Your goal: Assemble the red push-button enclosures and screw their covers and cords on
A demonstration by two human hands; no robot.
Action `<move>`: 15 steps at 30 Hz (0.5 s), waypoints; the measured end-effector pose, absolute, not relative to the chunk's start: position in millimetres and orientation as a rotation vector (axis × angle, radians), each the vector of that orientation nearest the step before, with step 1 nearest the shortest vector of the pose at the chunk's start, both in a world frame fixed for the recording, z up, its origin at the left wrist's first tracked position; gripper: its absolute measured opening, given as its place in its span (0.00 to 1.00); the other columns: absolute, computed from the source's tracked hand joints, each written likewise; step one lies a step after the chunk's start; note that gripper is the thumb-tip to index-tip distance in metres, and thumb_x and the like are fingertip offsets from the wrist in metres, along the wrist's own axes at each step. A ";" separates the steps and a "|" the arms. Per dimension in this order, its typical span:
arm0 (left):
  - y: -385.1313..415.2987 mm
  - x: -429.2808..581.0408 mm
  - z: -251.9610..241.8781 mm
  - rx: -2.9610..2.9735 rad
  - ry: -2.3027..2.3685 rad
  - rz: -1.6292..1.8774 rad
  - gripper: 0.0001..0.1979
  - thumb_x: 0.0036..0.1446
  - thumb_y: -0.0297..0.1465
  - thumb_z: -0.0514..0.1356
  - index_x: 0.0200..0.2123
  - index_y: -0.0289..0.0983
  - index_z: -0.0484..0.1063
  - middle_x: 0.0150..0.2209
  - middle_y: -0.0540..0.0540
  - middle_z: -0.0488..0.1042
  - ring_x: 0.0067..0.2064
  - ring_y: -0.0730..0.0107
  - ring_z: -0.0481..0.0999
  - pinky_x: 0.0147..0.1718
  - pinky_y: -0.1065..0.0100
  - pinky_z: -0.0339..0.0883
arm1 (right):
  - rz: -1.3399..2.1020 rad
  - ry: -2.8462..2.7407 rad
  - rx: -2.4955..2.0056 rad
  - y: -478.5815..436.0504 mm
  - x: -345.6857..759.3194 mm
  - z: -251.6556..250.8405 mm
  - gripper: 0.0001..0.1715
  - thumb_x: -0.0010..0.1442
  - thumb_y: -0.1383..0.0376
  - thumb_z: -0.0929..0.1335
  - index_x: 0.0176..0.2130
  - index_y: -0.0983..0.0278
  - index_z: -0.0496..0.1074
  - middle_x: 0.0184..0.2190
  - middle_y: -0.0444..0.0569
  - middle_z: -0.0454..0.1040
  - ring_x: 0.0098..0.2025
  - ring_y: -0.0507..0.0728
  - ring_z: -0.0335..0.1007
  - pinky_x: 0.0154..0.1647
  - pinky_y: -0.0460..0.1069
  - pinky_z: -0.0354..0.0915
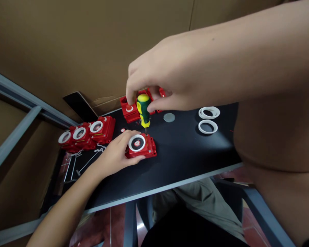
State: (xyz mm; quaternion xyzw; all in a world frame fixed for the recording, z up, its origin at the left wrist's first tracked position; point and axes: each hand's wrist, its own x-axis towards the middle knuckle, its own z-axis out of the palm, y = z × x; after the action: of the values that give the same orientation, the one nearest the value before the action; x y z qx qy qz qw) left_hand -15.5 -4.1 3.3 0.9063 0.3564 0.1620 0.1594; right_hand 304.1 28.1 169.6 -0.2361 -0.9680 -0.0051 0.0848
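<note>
My left hand (118, 151) is closed around a red box (149, 152) with a white ring (136, 143) on its top, holding it against the black tabletop. Its fingers are behind the box and the thumb lies along the front. A green and yellow screwdriver (144, 109) stands nearly upright, its tip at a screw spot by the box's back corner. My right hand (159, 75) reaches down from above, with thumb and fingers curled about the screwdriver's handle. The thumb meets the handle's right side; some of the fingers' contact is hidden.
Several red boxes with white rings (96, 127) sit at the left. More red parts (130, 111) lie behind the screwdriver, partly hidden. A clear disc (169, 117) and loose white rings (207, 127) are to the right. A dark phone-like slab (80, 107) leans on the cardboard wall (92, 44).
</note>
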 end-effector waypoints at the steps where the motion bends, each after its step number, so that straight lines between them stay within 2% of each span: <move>1: -4.0 -15.8 3.3 2.591 1.017 0.467 0.34 0.69 0.48 0.74 0.69 0.39 0.68 0.64 0.36 0.82 0.64 0.46 0.85 0.71 0.46 0.77 | -0.059 -2.881 -0.692 27.6 304.2 169.4 0.14 0.70 0.70 0.71 0.53 0.58 0.80 0.51 0.39 0.79 0.37 0.47 0.61 0.33 0.47 0.53; 3: -3.9 -16.0 3.9 2.594 1.015 0.470 0.34 0.69 0.48 0.74 0.68 0.39 0.69 0.64 0.36 0.82 0.64 0.46 0.85 0.70 0.47 0.77 | -0.063 -2.893 -0.701 25.8 303.6 169.7 0.23 0.70 0.74 0.69 0.59 0.58 0.80 0.56 0.38 0.78 0.40 0.46 0.63 0.37 0.46 0.54; 5: -3.8 -15.8 4.4 2.597 1.014 0.470 0.34 0.69 0.48 0.74 0.68 0.39 0.68 0.64 0.36 0.82 0.64 0.45 0.85 0.69 0.47 0.78 | -0.049 -2.910 -0.709 23.8 302.0 170.7 0.24 0.70 0.75 0.67 0.60 0.60 0.79 0.56 0.39 0.77 0.42 0.46 0.63 0.40 0.45 0.54; 11: -4.0 -14.9 4.9 2.600 1.000 0.479 0.35 0.69 0.48 0.74 0.69 0.39 0.68 0.64 0.36 0.82 0.63 0.46 0.85 0.68 0.46 0.79 | -0.046 -2.895 -0.794 20.5 296.1 172.2 0.17 0.70 0.77 0.68 0.52 0.64 0.81 0.44 0.37 0.76 0.41 0.45 0.62 0.41 0.45 0.56; 15: -4.6 -14.8 4.9 2.593 1.007 0.481 0.34 0.69 0.48 0.74 0.68 0.39 0.68 0.64 0.37 0.82 0.63 0.46 0.85 0.70 0.47 0.78 | 0.093 -2.895 -0.805 23.0 296.8 171.0 0.06 0.75 0.69 0.69 0.48 0.66 0.79 0.42 0.40 0.75 0.44 0.47 0.65 0.44 0.45 0.61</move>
State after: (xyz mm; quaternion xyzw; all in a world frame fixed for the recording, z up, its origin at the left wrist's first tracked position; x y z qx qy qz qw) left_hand -14.8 -4.6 4.9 0.9069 0.3521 0.1683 0.1587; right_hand 296.8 23.0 171.0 -0.2673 -0.9607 0.0308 0.0678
